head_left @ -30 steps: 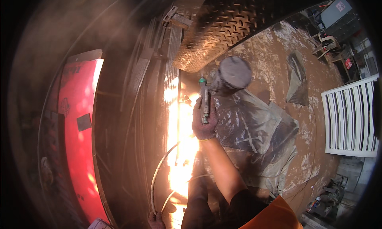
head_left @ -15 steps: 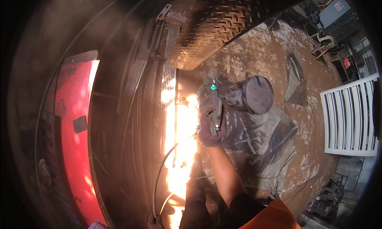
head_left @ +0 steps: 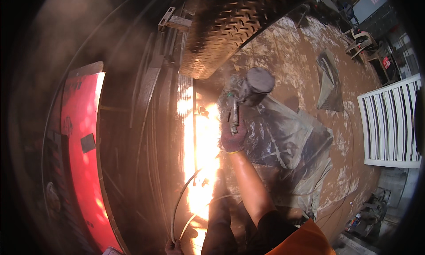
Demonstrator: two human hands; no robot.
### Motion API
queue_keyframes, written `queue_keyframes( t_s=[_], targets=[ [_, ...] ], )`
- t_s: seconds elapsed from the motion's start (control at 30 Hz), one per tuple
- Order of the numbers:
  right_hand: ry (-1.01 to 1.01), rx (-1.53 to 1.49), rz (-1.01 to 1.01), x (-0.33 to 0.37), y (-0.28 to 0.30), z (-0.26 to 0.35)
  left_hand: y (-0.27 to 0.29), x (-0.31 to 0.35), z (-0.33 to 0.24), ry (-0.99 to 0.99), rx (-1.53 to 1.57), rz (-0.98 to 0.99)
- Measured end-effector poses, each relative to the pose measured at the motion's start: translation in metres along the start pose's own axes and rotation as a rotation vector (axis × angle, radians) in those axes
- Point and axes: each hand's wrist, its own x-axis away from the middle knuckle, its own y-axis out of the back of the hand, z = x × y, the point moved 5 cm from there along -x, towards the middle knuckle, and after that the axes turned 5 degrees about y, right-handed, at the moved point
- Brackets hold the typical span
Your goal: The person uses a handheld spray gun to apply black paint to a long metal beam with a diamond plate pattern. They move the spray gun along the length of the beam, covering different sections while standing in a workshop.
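A dark red glove covers my right hand (head_left: 232, 140), which is wrapped around the handle of a spray gun (head_left: 235, 115). The gun's round grey paint cup (head_left: 260, 80) sits on its far right side, and a faint haze hangs about the nozzle. Just beyond them is a brown diamond-tread metal plate (head_left: 221, 38). At the lower edge my left hand (head_left: 174, 247), partly cut off and dim, is closed around a looped hose (head_left: 173, 213). The hose's run to the gun cannot be followed through the glare.
Crumpled plastic sheeting (head_left: 287, 140) lies on the paint-stained floor, right of the gun. Long metal bars (head_left: 150, 84) run along the left, beyond which stands a red panel (head_left: 82, 166). A white slatted panel (head_left: 392, 122) and a chair (head_left: 362, 41) are at right. Bright sunlight washes out the middle strip.
My right hand has moved away from me with the spray gun. The gun has turned, and its cup is now farther away and more to the left. My left hand keeps the hose.
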Motion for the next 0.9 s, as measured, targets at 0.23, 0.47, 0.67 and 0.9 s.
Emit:
queue_keyframes(
  t_s=[0.23,0.47,0.67,0.9],
  targets=[
    [-0.472,-1.725,-0.034,-0.008,0.025,0.044,-0.015,-0.002,-0.006,-0.062,-0.025,0.059],
    [-0.38,-0.728,-0.028,0.021,0.043,-0.009,-0.015,-0.004,-0.001,-0.076,0.007,0.053],
    [-0.578,-1.403,-0.208,0.01,0.038,-0.041,-0.012,-0.01,0.027,-0.146,-0.198,0.025],
    [-0.538,-1.845,-0.044,0.023,0.035,0.001,-0.028,-0.004,0.025,-0.128,-0.132,0.015]
  ],
)
